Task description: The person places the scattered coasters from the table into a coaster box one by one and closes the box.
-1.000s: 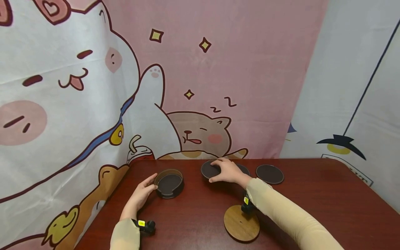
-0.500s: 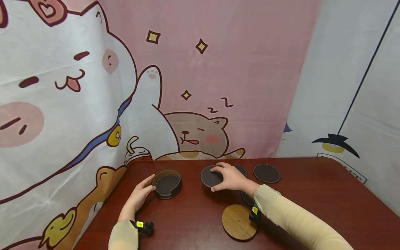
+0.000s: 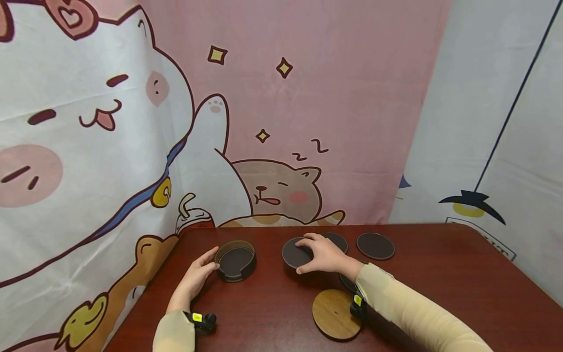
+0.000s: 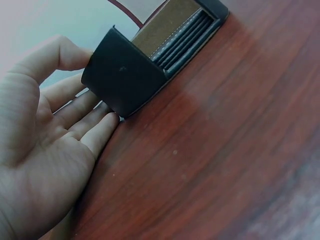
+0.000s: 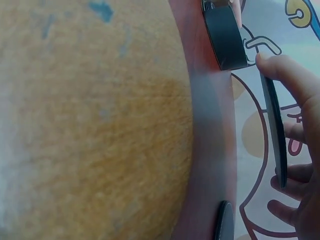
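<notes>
My left hand (image 3: 198, 276) cups the left side of a round dark coaster holder (image 3: 250, 268), which has a brown lining and a gap in its front wall. In the left wrist view, stacked coasters (image 4: 187, 40) show inside the holder, with fingertips partly hidden behind its outer wall. My right hand (image 3: 323, 254) grips a round dark coaster (image 3: 293, 253) by its edge. This coaster appears edge-on in the right wrist view, tilted and raised above the tabletop. Its right part is hidden under the fingers in the head view.
Farther right on the reddish-brown table (image 3: 264, 313) lie a dark coaster (image 3: 376, 246) and another (image 3: 337, 242) partly behind my right hand. A third coaster (image 3: 346, 282) is mostly covered by the sleeve. A round wooden disc (image 3: 332, 313) lies below my right wrist. Printed cloth (image 3: 352, 98) hangs behind.
The right hand has shifted slightly toward me with its coaster, which now shows more of its face. A coaster beneath the right sleeve has come into view. The left hand stays at the holder.
</notes>
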The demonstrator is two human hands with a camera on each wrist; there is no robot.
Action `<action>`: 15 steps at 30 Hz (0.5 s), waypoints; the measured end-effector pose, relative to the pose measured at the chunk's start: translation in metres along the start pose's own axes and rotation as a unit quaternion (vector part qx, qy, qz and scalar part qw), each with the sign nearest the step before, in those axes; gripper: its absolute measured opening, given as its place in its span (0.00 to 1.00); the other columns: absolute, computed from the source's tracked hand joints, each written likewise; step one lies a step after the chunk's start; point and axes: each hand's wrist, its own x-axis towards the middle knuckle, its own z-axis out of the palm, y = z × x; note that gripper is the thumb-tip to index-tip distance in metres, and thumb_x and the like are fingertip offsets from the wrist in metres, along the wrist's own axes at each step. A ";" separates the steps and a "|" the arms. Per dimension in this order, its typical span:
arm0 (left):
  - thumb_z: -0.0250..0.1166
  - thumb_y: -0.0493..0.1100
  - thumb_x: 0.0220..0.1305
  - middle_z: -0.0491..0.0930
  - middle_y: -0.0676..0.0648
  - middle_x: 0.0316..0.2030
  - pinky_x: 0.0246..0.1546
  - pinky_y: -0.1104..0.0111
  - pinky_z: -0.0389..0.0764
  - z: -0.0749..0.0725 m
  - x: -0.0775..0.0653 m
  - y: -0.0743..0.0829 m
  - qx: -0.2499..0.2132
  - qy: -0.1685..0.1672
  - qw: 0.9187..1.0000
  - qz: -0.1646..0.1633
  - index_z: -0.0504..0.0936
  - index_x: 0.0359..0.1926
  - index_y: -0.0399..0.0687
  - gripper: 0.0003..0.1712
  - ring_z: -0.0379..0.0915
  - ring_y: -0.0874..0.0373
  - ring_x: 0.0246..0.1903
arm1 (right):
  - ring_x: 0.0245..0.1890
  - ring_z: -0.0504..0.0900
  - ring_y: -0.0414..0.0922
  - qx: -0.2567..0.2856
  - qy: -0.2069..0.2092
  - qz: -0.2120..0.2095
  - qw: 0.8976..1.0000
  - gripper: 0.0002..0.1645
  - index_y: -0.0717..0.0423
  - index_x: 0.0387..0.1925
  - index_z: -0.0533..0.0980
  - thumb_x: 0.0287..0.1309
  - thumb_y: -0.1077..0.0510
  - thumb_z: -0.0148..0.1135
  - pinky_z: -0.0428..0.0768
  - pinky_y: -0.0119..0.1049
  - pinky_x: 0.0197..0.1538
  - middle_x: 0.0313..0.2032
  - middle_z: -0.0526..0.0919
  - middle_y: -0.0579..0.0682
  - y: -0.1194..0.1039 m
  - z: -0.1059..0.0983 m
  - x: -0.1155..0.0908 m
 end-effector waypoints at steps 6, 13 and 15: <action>0.56 0.29 0.61 0.56 0.36 0.71 0.65 0.60 0.56 -0.002 0.000 0.001 -0.002 -0.001 1.000 0.004 0.59 0.72 0.40 0.38 0.51 0.48 0.69 | 0.63 0.66 0.59 0.009 0.005 -0.006 1.000 0.43 0.37 0.59 0.75 0.38 0.33 0.73 0.68 0.56 0.57 0.67 0.65 0.57 -0.009 -0.001 0.006; 0.56 0.29 0.61 0.55 0.36 0.71 0.66 0.55 0.53 -0.002 0.000 0.000 -0.005 -0.002 1.000 0.006 0.59 0.72 0.39 0.37 0.49 0.48 0.69 | 0.62 0.67 0.58 0.012 -0.002 -0.019 1.000 0.44 0.37 0.60 0.75 0.37 0.31 0.73 0.69 0.55 0.57 0.67 0.65 0.56 -0.020 0.003 0.014; 0.56 0.29 0.61 0.55 0.36 0.71 0.66 0.54 0.53 -0.001 0.000 -0.001 -0.006 -0.002 1.000 0.006 0.59 0.72 0.40 0.37 0.50 0.47 0.69 | 0.62 0.67 0.58 0.010 -0.006 -0.024 1.000 0.44 0.37 0.60 0.75 0.37 0.31 0.72 0.69 0.55 0.56 0.67 0.65 0.57 -0.021 0.006 0.016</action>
